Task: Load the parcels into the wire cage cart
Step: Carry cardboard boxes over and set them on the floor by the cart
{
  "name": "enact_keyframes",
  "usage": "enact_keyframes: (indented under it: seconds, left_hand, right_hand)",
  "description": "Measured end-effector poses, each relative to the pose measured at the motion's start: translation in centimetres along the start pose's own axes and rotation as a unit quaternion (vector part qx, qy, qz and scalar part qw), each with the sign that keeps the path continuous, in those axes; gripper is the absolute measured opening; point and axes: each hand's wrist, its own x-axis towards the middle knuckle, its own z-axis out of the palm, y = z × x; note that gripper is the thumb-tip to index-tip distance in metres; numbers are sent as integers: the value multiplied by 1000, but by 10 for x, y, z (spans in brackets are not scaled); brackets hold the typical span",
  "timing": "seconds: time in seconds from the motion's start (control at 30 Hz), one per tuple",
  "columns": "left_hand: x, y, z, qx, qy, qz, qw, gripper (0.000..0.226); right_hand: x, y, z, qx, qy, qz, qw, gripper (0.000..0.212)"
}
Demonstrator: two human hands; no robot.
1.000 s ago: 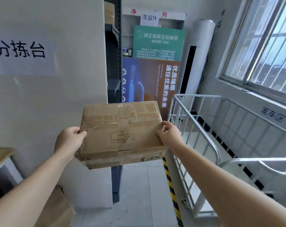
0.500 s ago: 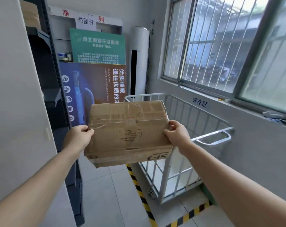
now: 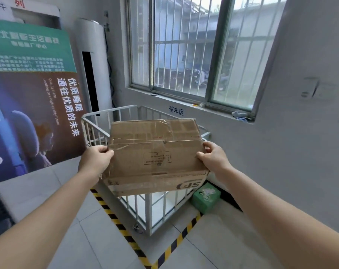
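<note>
Currently held: one taped parcel [image 3: 157, 152], brown cardboard, printed panel up, carried flat between both hands.
Parcel position: in the air over the near corner of the wire cage cart [image 3: 94, 121], above its top rail, not yet inside.
Why two hands: the box is wide. One hand at each short end keeps it level and should let it clear the rail before it goes down.
Grip, left hand [image 3: 95, 159]: clamps the left end near the top edge, thumb pressed on the top face by the loose tape. The rest curl round the side, out of my sight.
Grip, right hand [image 3: 213, 159]: clamps the right end. The fingers [image 3: 208, 147] are hooked over the top edge, bunched close, not spread.
Cart placement: white bars, standing inside the yellow-black floor tape [image 3: 114, 216], below the window [image 3: 184, 51].
Cart contents: the base looks bare through the lower bars, but the parcel hides most of the opening, so I cannot say for sure.
Beside the cart: a green box [image 3: 206, 197] on the floor, just off the cart's right side, by the wall.
Step, my read: poised for lowering. Next, down past the rail and into a corner of the base.
Risk: the parcel's lower edge catching the rail.
</note>
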Motion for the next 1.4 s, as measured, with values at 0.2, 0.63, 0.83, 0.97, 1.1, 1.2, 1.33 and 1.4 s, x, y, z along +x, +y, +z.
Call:
enact_keyframes:
  seconds: [0.2,0.63,0.83,0.97,1.1,1.2,1.33,1.4]
  left_hand:
    - [-2,34,102,1,-41,23,999,35]
    - [-21,103,315,-31,-115,16,993,19]
    - [-8,130,403,-9,-145,26,989,20]
    - [10,142,467,-20,-166,12,986,4]
    - [37,150,529,-31,-195,-13,980,19]
    - [52,160,568,-39,-208,-27,977,19]
    - [64,177,611,-34,-209,-41,976,8]
    - [70,180,631,-32,-207,-54,976,15]
  right_hand:
    - [40,47,-78,12,32,17,999,43]
    - [130,153,-232,4,75,54,996,39]
    - [186,198,-277,11,84,74,994,40]
    - [235,226,-301,16,84,85,993,40]
    - [289,248,-326,13,81,97,992,38]
    - [331,264,-342,0,78,105,991,40]
    - [384,287,-358,-7,67,116,991,42]
    - [407,298,-363,-9,58,125,990,42]
